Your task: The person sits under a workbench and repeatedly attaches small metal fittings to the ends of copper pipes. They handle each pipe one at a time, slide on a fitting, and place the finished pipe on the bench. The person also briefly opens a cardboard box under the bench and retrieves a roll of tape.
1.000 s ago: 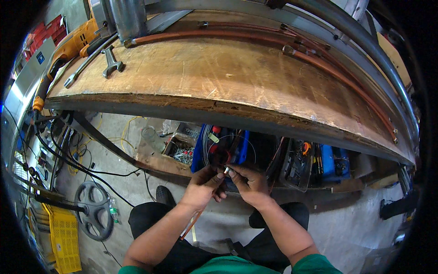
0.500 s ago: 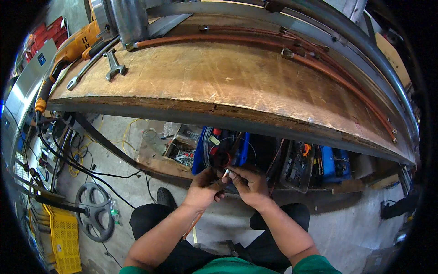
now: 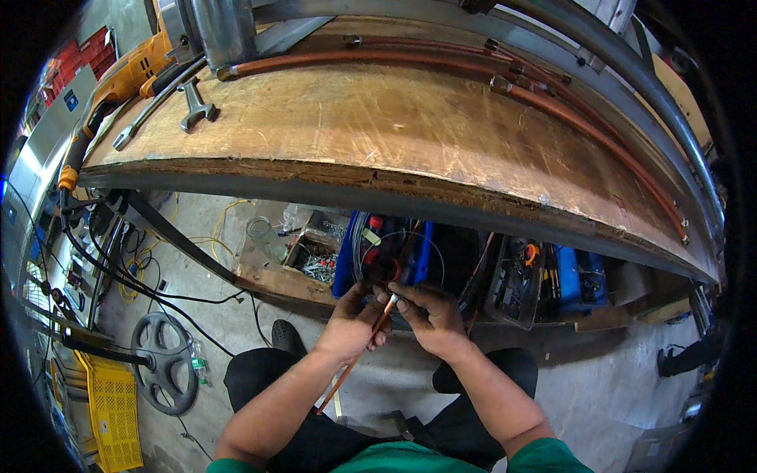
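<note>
Below the bench's front edge, my left hand [image 3: 352,325] is closed around a thin orange-brown tube [image 3: 344,378]. The tube slants from my lap up to a pale, shiny end [image 3: 392,299] between my hands. My right hand [image 3: 434,318] pinches at that end with thumb and fingers; its fingertips are partly hidden, and whether a separate fitting sits there is too small to tell. Behind my fingers stands a blue bin [image 3: 341,276] holding coiled wire and red and dark items.
A worn wooden bench [image 3: 315,118] spans the view, carrying an open-end wrench [image 3: 194,106], a long-handled tool [image 3: 150,114], an orange power tool [image 3: 130,75] and several orange-brown tubes [image 3: 599,130]. Below are a screw box [image 3: 319,264], a grey handwheel [image 3: 164,364] and a yellow crate [image 3: 114,410].
The tube has come into view between my hands, now showing its length from my lap to the pale end. My fingers have shifted slightly around that end.
</note>
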Available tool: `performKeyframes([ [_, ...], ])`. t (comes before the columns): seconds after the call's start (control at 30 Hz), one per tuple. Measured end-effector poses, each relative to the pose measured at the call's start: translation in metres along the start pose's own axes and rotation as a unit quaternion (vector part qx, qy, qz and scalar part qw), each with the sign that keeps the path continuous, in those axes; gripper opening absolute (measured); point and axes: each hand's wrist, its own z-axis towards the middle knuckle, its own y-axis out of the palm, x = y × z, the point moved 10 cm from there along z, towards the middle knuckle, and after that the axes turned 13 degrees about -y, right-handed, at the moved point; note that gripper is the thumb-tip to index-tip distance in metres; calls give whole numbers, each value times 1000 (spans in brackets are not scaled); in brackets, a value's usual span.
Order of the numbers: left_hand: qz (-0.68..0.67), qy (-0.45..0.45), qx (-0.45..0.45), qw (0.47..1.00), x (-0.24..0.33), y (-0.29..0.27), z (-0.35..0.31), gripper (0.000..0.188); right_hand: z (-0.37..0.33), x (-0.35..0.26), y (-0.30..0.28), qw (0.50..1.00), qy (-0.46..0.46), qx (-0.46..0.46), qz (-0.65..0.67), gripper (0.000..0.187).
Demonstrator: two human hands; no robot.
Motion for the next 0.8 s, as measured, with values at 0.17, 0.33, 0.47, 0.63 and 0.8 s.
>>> performKeyframes([
  [0.17, -38, -48, -2, 998, -6, 3, -2, 22, 0, 2, 0, 999, -48, 1, 5, 24],
  [0.33, 39, -1, -66, 997, -4, 5, 1, 20, 1, 2, 0, 999, -48, -1, 6, 24],
  [0.47, -27, -27, -24, 999, -10, -3, 6, 16, 1, 2, -1, 998, -50, 0, -27, 23],
  [0.63, -32, -12, -25, 999, -10, -10, 9, 17, 3, -2, -2, 999, -17, -13, -41, 23],
  [0.8, -56, -40, -25, 997, -1, -4, 0, 15, 1, 1, -1, 999, -22, -8, -44, 24],
])
